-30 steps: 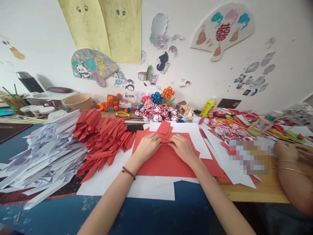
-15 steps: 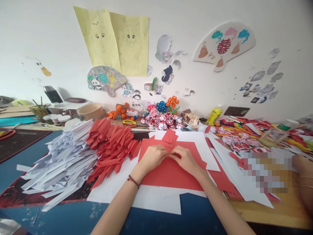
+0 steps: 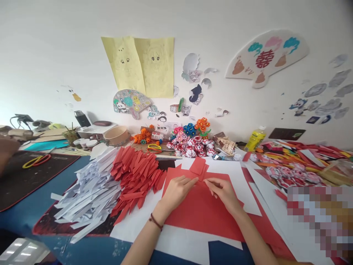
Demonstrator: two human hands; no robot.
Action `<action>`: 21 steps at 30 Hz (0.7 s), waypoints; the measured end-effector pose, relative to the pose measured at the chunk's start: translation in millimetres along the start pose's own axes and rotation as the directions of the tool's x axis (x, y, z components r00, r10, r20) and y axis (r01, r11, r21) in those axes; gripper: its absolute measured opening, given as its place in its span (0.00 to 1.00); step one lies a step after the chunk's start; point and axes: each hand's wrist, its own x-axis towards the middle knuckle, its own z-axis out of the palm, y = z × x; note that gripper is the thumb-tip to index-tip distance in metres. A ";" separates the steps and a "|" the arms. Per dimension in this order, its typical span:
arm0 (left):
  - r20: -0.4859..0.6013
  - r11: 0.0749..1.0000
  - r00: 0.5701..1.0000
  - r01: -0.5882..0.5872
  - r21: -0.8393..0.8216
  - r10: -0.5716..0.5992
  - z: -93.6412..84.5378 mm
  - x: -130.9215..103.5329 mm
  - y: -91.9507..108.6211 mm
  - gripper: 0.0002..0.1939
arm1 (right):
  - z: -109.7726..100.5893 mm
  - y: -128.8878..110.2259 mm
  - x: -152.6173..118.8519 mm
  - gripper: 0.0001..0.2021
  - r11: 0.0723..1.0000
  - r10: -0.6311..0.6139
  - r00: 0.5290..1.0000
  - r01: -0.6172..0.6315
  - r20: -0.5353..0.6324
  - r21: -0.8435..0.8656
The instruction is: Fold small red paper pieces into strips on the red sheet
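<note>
Both hands are over a large red paper sheet (image 3: 201, 209) that lies on white sheets. My left hand (image 3: 179, 187) rests palm down, its fingers together and their tips at the lower edge of some small red paper pieces (image 3: 197, 166). Close to its right, my right hand (image 3: 220, 189) has thumb and forefinger brought together at the same spot; what they pinch, if anything, is too small to make out. To the left lie a heap of folded red strips (image 3: 135, 171) and a heap of folded white strips (image 3: 93, 195).
Behind the sheets are red-and-white paper flowers (image 3: 193, 146), a yellow bottle (image 3: 255, 138) and a round wooden bowl (image 3: 116, 135). Scissors (image 3: 36, 161) lie on a dark mat at left. Another person's blurred hand (image 3: 7, 151) shows at the left edge.
The view has shifted, so the scene sits lower and further right. My hands have moved slightly apart, the left one flatter. A person's blurred hand now shows at the left edge; the one at right has gone.
</note>
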 end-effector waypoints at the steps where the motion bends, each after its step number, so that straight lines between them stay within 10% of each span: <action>1: -0.023 1.000 1.000 0.005 -0.011 -0.006 -1.0 -0.6 2.0 0.19 | 0.3 -0.9 -0.6 0.22 0.998 0.026 1.000 -0.025 0.000 0.059; 7: -0.224 0.969 0.943 0.228 -0.098 -0.245 -26.7 -24.0 21.7 0.12 | -1.5 -13.4 -10.2 0.22 0.963 0.052 0.998 -0.044 -0.021 0.267; 14: -0.571 0.576 0.473 0.817 0.000 -0.671 -108.2 -61.1 -12.6 0.14 | -8.4 -13.2 -14.1 0.19 0.974 0.032 0.999 -0.039 0.033 0.223; 21: -0.586 0.366 0.425 0.903 0.225 -0.690 -116.8 -66.5 -61.5 0.17 | -9.2 -10.7 -12.8 0.20 0.984 0.065 0.998 -0.069 0.024 0.167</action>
